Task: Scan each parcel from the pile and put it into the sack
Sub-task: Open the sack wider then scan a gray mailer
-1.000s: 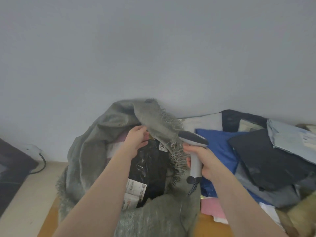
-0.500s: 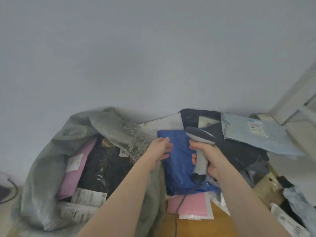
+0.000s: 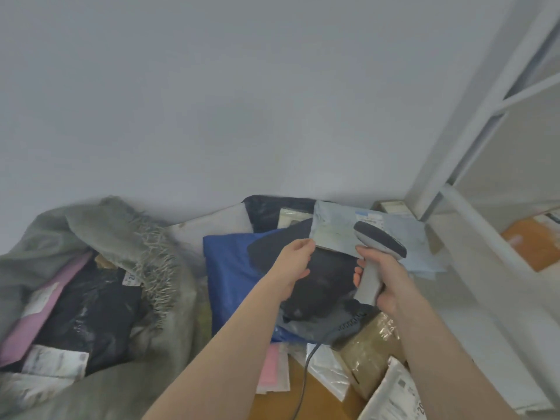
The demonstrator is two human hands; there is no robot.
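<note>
One sack (image 3: 169, 298) is sitting open at the left, and it is the landmark here. Inside the sack three parcels are showing: one pink parcel (image 3: 39, 310), one black parcel (image 3: 88, 310) and one white one at the bottom (image 3: 54, 363).

Right of the sack, a pile is lying against the wall. In it are one blue parcel (image 3: 233, 268), one dark parcel (image 3: 327, 283) on top of the blue one, and one pale blue parcel (image 3: 336, 234) farther right, on top of the dark one. One brown taped box (image 3: 372, 344) is sitting at the near right of the pile, with one white bag (image 3: 394, 395) in front of it. A small pink packet (image 3: 271, 368) is lying on the worktop (image 3: 321, 398), just right of the sack.

Two hands are showing, both right of the sack and over the pile. The left hand (image 3: 294, 268) is pinching the left edge of the pale blue parcel with curled fingers. The right hand (image 3: 385, 280) is wrapped around the handle of one scanner (image 3: 375, 253). The scanner head is sitting over the pale blue parcel, so that parcel is lying between the two hands. A cord (image 3: 306, 365) is hanging down from the scanner.
</note>
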